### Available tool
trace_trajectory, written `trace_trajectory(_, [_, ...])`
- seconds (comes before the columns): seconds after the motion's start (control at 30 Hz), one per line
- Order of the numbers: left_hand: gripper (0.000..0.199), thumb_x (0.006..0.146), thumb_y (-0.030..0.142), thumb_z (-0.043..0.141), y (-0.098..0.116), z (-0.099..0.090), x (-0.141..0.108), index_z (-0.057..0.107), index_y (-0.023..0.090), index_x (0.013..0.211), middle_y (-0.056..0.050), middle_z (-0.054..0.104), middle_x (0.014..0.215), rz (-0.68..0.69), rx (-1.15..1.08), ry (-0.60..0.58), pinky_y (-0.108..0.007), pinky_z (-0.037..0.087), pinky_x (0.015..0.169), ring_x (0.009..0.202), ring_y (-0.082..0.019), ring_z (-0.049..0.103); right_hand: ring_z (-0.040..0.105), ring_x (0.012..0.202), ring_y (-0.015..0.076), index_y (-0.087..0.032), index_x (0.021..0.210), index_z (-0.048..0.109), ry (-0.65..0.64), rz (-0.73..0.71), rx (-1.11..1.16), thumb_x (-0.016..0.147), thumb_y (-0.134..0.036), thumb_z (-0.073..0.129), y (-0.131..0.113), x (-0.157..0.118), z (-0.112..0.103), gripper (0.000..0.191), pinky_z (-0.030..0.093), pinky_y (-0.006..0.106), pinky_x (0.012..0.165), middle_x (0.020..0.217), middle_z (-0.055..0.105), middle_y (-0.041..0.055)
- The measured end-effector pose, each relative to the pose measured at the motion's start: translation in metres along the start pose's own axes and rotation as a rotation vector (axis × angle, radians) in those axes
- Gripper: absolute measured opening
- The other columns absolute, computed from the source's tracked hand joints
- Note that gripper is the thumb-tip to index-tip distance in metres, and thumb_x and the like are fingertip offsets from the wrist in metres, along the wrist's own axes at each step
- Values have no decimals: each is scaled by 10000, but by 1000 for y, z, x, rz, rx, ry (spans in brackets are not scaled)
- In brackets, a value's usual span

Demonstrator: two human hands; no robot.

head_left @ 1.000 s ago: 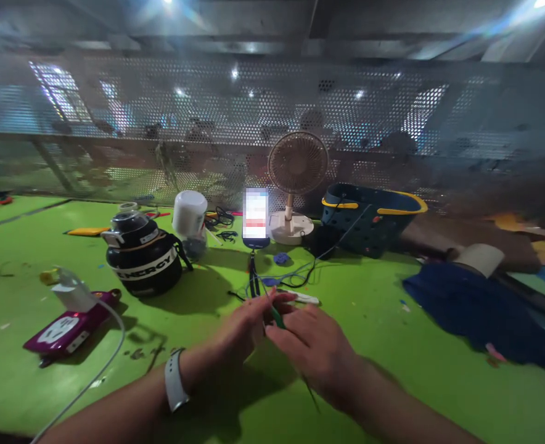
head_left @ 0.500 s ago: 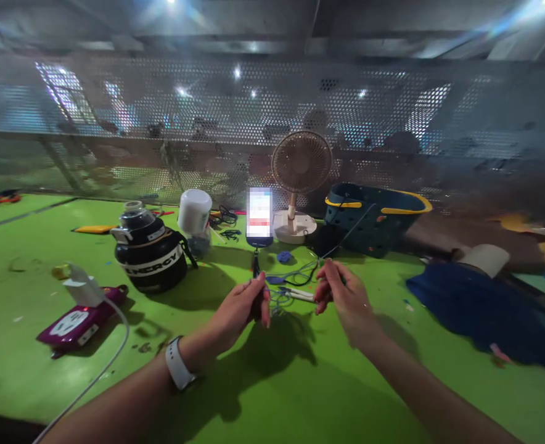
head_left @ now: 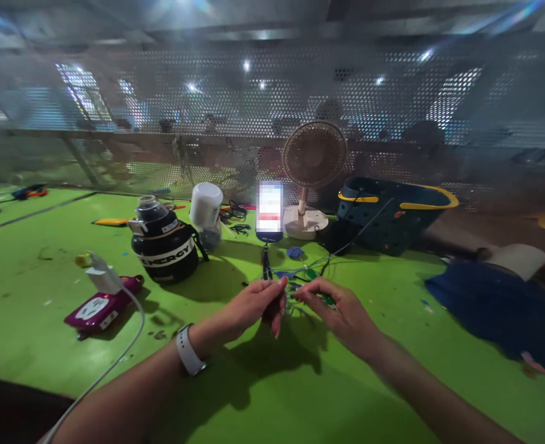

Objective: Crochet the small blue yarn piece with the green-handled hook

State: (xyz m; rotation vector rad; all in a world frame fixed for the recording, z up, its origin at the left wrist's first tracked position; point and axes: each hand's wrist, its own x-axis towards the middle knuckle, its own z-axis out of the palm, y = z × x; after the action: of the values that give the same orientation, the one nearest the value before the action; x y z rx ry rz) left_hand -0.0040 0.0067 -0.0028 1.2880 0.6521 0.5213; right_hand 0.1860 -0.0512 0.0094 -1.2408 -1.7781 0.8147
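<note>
My left hand (head_left: 258, 305), with a white watch strap at the wrist, is closed, thumb against fingers, at a pale thin cord (head_left: 300, 310). Just right of it, my right hand (head_left: 344, 311) is closed with its fingertips close to the left ones. A small green thing (head_left: 328, 300) shows inside the right hand; its kind is mostly hidden by the fingers. Loops of the cord lie around and below the fingertips. Behind the hands lie a blue piece (head_left: 284, 274) and a green piece (head_left: 310, 273) on the table, with a blue clump (head_left: 295, 253) farther back.
A phone (head_left: 269, 213) stands upright ahead, beside a fan (head_left: 315, 154). Left are a black jug (head_left: 168, 253), a white-topped bottle (head_left: 206, 203) and a purple power strip (head_left: 101, 314) with a cable. Right are a dark basket (head_left: 383, 225) and blue cloth (head_left: 489, 308).
My hands have come closer together, the right one moving in toward the left. The view has shifted slightly, and the green piece behind the hands now shows.
</note>
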Motion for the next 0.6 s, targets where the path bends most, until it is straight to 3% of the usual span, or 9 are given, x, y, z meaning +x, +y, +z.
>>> trace_trajectory(0.13, [527, 826, 674, 533, 14, -4, -8, 570, 182, 640, 17, 588, 420, -225, 160, -348, -222, 393, 448, 380, -112, 553, 556, 1262, 261, -227, 858, 599, -75, -56, 135, 953, -457, 505, -3, -3, 0, 266, 431, 472, 1008, 1170, 695, 100])
trace_trajectory(0.2, [547, 796, 699, 551, 22, -4, -14, 596, 184, 615, -1, 616, 445, -316, 203, -520, -235, 428, 469, 400, -123, 574, 533, 1290, 261, -227, 852, 571, -155, -42, 163, 957, -464, 492, -6, -5, 3, 271, 405, 491, 1033, 1198, 681, 108])
trace_trajectory(0.27, [552, 790, 708, 548, 29, -3, -17, 612, 191, 607, -17, 641, 470, -375, 227, -612, -247, 438, 467, 418, -136, 590, 572, 1233, 249, -226, 852, 551, -210, -8, 172, 961, -474, 479, -8, -6, 6, 280, 415, 476, 1020, 1187, 676, 100])
trace_trajectory(0.4, [536, 796, 702, 545, 37, -7, -21, 593, 203, 607, -27, 657, 477, -420, 219, -682, -246, 437, 438, 429, -153, 607, 654, 958, 203, -218, 851, 527, -238, 64, 212, 966, -518, 437, -9, -7, 14, 333, 490, 381, 877, 963, 689, 55])
trace_trajectory(0.5, [534, 807, 700, 529, 39, -11, -20, 578, 204, 616, -39, 674, 503, -440, 239, -717, -250, 438, 442, 445, -160, 621, 590, 652, 143, -219, 834, 504, -187, 41, 175, 968, -531, 419, -9, -9, 19, 351, 488, 282, 648, 713, 593, -16])
trace_trajectory(0.57, [545, 817, 698, 517, 37, -13, -18, 592, 195, 620, -49, 678, 522, -382, 296, -641, -253, 431, 454, 467, -160, 623, 488, 523, 114, -221, 824, 492, -62, -19, 42, 984, -493, 408, -8, -9, 19, 326, 415, 241, 529, 618, 509, -51])
trace_trajectory(0.6, [545, 825, 689, 515, 36, -14, -16, 601, 189, 625, -49, 678, 533, -318, 338, -543, -250, 421, 457, 476, -155, 617, 458, 500, 110, -221, 824, 495, 17, -74, -61, 994, -460, 405, -7, -9, 18, 308, 387, 236, 506, 596, 490, -56])
